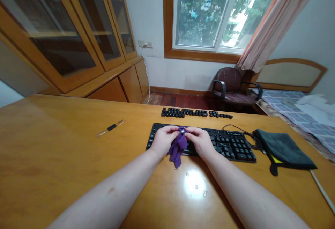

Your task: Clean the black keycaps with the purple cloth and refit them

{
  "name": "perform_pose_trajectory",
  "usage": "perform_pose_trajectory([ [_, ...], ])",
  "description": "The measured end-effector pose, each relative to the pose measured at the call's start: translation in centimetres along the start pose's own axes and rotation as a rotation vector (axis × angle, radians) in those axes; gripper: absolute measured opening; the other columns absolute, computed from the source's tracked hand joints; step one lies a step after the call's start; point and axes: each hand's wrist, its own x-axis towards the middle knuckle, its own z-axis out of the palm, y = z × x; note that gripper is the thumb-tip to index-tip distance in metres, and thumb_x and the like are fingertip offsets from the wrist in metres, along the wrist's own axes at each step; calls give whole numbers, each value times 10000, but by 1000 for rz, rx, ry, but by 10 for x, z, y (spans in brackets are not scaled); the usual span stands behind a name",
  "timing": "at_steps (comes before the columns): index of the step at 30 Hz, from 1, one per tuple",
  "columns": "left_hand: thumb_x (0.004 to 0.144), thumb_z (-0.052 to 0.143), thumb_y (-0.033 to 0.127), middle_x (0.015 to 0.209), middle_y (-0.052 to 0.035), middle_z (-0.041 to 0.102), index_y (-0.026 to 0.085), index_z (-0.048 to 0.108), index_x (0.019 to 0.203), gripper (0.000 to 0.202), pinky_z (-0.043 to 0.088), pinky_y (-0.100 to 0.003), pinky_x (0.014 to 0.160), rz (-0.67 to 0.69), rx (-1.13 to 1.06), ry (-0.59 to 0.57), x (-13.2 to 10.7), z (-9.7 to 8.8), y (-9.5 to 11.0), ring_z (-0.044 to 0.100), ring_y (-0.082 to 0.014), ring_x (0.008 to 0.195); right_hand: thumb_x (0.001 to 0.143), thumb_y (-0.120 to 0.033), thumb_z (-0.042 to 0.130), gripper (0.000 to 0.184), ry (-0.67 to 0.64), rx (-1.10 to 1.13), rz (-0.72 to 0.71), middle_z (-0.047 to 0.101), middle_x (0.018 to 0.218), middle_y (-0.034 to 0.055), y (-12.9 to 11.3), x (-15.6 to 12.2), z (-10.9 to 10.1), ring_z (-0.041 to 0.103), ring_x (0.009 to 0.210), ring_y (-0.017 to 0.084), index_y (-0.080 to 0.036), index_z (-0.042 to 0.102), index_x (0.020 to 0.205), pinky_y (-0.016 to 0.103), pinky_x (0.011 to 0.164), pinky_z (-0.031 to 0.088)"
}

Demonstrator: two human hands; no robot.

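A crumpled purple cloth (pixel 178 148) is held between my two hands above a black keyboard (pixel 237 147). My left hand (pixel 164 140) pinches the cloth from the left. From the other side, the thumb and fingers of my right hand (pixel 200 141) close on its top edge. Between the fingertips shows a small dark piece with a pale mark (pixel 182 131), wrapped in the cloth and too small to name surely. The cloth's loose end hangs past the keyboard's front edge. My hands hide part of the keyboard's middle; several of its upper keys are off.
Rows of loose black keycaps (pixel 174 112) lie behind the keyboard on the wooden desk (pixel 65 159). A clear tool with a black grip (pixel 112 127) lies left. At right are a dark grey cloth pouch (pixel 285 148) and a coiled cable (pixel 251 138). An armchair (pixel 229 84) stands beyond.
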Motion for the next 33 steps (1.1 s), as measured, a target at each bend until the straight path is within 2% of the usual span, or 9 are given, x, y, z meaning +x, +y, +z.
perform_pose_trajectory([
  [6, 596, 726, 229, 851, -57, 726, 142, 707, 845, 264, 513, -306, 785, -9, -5, -38, -3, 1, 0, 659, -177, 779, 581, -286, 760, 168, -3, -3, -34, 708, 776, 30, 3, 1, -1, 630, 710, 176, -208, 735, 727, 319, 703, 512],
  [13, 654, 691, 270, 779, -52, 710, 128, 686, 767, 181, 506, -302, 768, 17, 6, 14, 0, -1, -3, 644, -163, 735, 567, -307, 767, 196, -3, 51, 17, 700, 784, 27, 4, 1, 2, 622, 698, 171, -211, 734, 734, 324, 683, 517],
  [17, 625, 711, 239, 824, -49, 698, 136, 645, 836, 245, 503, -301, 786, 1, -100, -56, 0, 2, -6, 643, -157, 774, 624, -318, 737, 201, -15, 35, -27, 682, 836, 30, 6, 2, 0, 611, 748, 170, -222, 741, 801, 299, 682, 503],
  [21, 593, 709, 158, 838, -37, 676, 147, 602, 870, 297, 496, -291, 815, 7, -98, -89, -2, 4, -5, 636, -144, 810, 656, -318, 717, 169, -26, -22, -97, 651, 812, 25, 6, 2, -2, 589, 760, 161, -219, 745, 790, 274, 680, 481],
  [27, 616, 687, 144, 800, -10, 631, 156, 560, 857, 272, 499, -257, 791, 45, -24, -60, -6, 3, -2, 618, -116, 777, 630, -344, 742, 225, -35, 106, 29, 685, 828, 32, 7, 2, 1, 600, 699, 157, -212, 737, 811, 281, 641, 487],
  [30, 662, 670, 177, 837, -29, 645, 152, 572, 886, 246, 502, -264, 809, 73, 3, -77, -6, 3, -5, 625, -127, 814, 665, -361, 721, 246, -10, 249, 90, 699, 780, 35, 9, 3, 1, 606, 648, 149, -204, 723, 855, 294, 643, 492],
  [33, 676, 671, 204, 903, -63, 664, 140, 596, 923, 266, 514, -292, 827, 77, 51, -107, -6, 2, -8, 639, -154, 855, 665, -348, 722, 238, -5, 295, 80, 710, 811, 34, 9, 3, 3, 625, 689, 156, -209, 714, 859, 304, 682, 495],
])
